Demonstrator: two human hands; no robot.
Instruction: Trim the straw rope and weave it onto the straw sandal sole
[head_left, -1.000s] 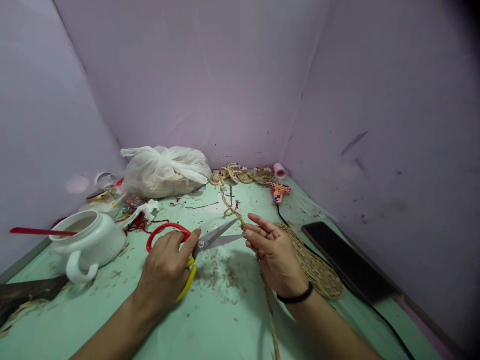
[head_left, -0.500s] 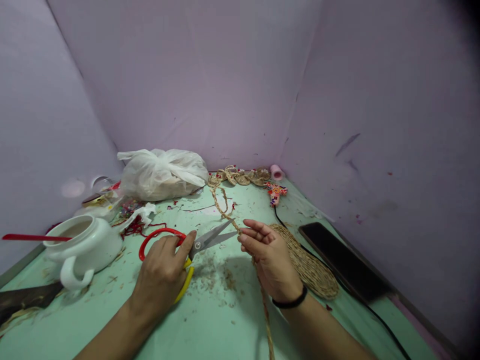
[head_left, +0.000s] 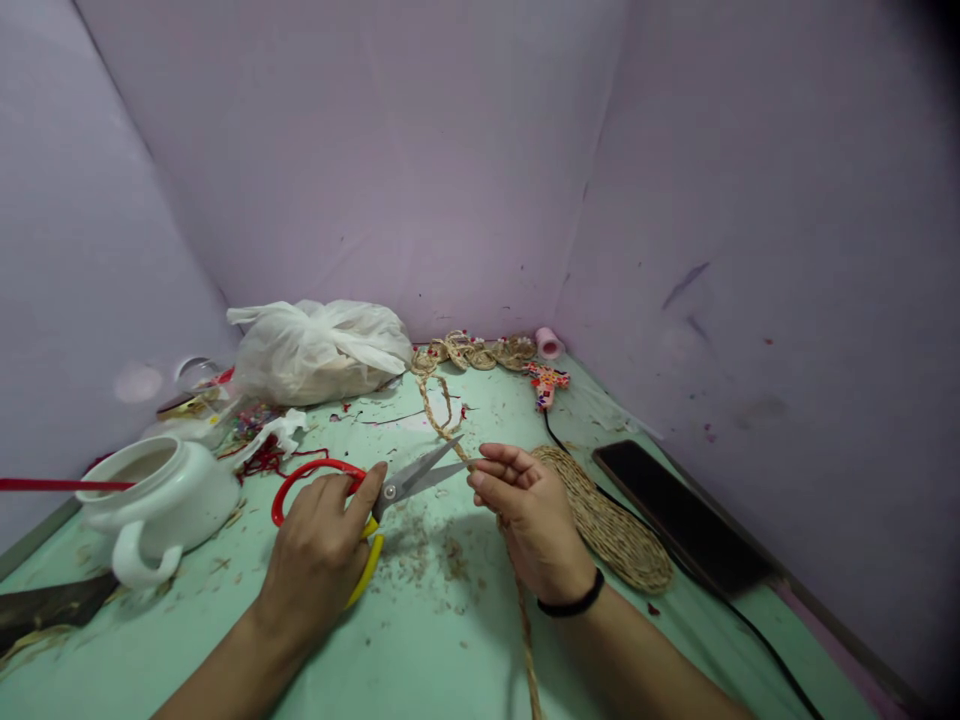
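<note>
My left hand (head_left: 322,550) is closed on a pair of scissors (head_left: 401,488) with one red and one yellow handle loop. The blades are parted and their tips reach the braided straw cord (head_left: 441,422). My right hand (head_left: 529,515), with a black band at the wrist, pinches that cord between thumb and fingertips, just right of the blades. Beyond the pinch the cord runs away in a loop toward the back; its other end hangs down past the palm to the bottom edge. Beside my right hand lies an oval woven straw sole (head_left: 611,525).
A white pot (head_left: 161,500) with a red stick stands left, a dark blade-like piece (head_left: 56,605) before it. A tied plastic bag (head_left: 319,350), small straw pieces (head_left: 480,352), a pink spool (head_left: 549,343) and a patterned tool with a cable (head_left: 546,385) are behind. A phone (head_left: 682,515) lies right.
The whole view has shifted slightly. The scissor blades now sit a little closer to my right fingertips, with the lower blade at the cord by the pinch. Both holds are unchanged.
</note>
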